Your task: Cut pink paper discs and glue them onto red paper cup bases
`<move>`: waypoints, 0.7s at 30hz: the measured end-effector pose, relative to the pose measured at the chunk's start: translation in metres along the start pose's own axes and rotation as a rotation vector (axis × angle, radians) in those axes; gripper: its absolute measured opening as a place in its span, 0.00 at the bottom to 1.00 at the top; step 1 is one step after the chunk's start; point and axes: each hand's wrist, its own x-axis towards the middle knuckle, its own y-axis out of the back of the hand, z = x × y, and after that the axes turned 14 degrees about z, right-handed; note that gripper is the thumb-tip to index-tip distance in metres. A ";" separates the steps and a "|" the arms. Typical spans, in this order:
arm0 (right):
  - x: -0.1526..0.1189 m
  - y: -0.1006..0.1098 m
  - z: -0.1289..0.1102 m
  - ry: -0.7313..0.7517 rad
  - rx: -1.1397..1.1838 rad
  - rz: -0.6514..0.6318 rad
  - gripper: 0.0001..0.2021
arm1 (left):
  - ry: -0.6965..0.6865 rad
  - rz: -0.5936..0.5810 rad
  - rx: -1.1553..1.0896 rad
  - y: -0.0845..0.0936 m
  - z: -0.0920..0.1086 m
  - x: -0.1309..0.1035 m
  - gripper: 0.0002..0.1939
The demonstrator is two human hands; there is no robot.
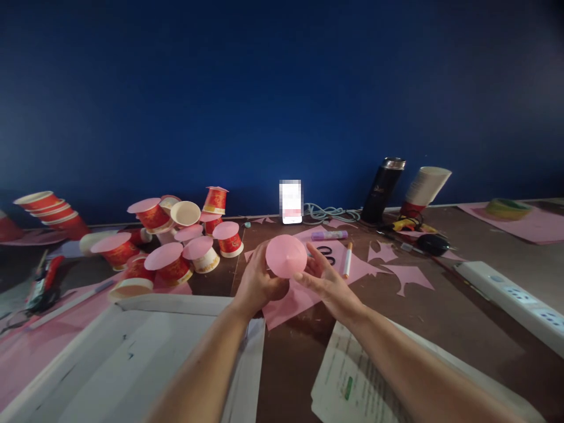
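A round pink paper disc (pixel 286 257) is held up in front of me, and it looks slightly peaked at its middle. My left hand (pixel 258 279) curls round its left side and underneath. Whatever lies below the disc is mostly hidden. On the other side, my right hand (pixel 328 282) has its fingers spread, with the thumb tip at the disc's lower right edge. Beneath both hands lies a pink paper sheet (pixel 282 314). Black-handled scissors (pixel 326 255), a purple glue stick (pixel 329 235) and a white and orange marker (pixel 348 260) rest on or beside it.
Several red paper cups (pixel 227 239) topped with pink discs crowd the left. A lit phone (pixel 291 202) stands by the blue wall. Rightward are a black flask (pixel 382 191), pink scraps (pixel 409 277) and a power strip (pixel 513 299). Printed papers (pixel 352 376) lie under my right forearm.
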 end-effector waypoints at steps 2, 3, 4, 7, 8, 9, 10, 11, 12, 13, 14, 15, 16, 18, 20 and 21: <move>0.000 0.001 -0.002 -0.019 0.015 0.020 0.47 | 0.016 -0.023 0.037 0.000 0.004 0.000 0.31; 0.000 0.001 -0.003 -0.041 0.046 0.030 0.47 | 0.024 -0.032 0.050 -0.001 0.006 0.000 0.30; 0.000 0.001 -0.004 -0.072 0.091 0.041 0.48 | 0.030 -0.038 0.057 -0.001 0.007 -0.001 0.30; -0.001 0.000 -0.010 -0.189 0.249 0.076 0.53 | 0.037 -0.041 0.056 -0.003 0.006 -0.001 0.30; -0.002 0.000 -0.012 -0.223 0.287 0.087 0.55 | 0.040 -0.042 0.051 -0.004 0.005 -0.001 0.30; -0.002 -0.001 -0.013 -0.250 0.314 0.096 0.56 | 0.045 -0.044 0.046 -0.004 0.005 -0.002 0.30; -0.002 -0.001 -0.014 -0.270 0.331 0.101 0.57 | 0.051 -0.044 0.042 -0.005 0.004 -0.002 0.30; -0.002 -0.002 -0.015 -0.282 0.340 0.102 0.57 | 0.054 -0.044 0.039 -0.006 0.003 -0.002 0.31; -0.002 -0.002 -0.015 -0.288 0.345 0.103 0.57 | 0.054 -0.043 0.040 -0.006 0.002 -0.002 0.31; -0.002 -0.002 -0.015 -0.291 0.349 0.103 0.57 | 0.050 -0.040 0.043 -0.007 0.001 -0.003 0.31; -0.002 -0.002 -0.014 -0.293 0.350 0.102 0.56 | 0.042 -0.036 0.047 -0.007 0.000 -0.003 0.32; -0.001 -0.001 -0.013 -0.296 0.351 0.102 0.56 | 0.035 -0.033 0.051 -0.008 -0.001 -0.004 0.32; -0.001 -0.001 -0.012 -0.300 0.351 0.104 0.56 | 0.029 -0.029 0.055 -0.008 -0.002 -0.005 0.32; 0.000 0.000 -0.011 -0.309 0.348 0.103 0.57 | 0.018 -0.023 0.060 -0.009 -0.004 -0.006 0.32; 0.000 0.001 -0.010 -0.312 0.348 0.097 0.57 | 0.015 -0.017 0.061 -0.011 -0.005 -0.006 0.32; 0.000 0.001 -0.010 -0.308 0.350 0.097 0.56 | 0.019 -0.019 0.060 -0.011 -0.005 -0.006 0.32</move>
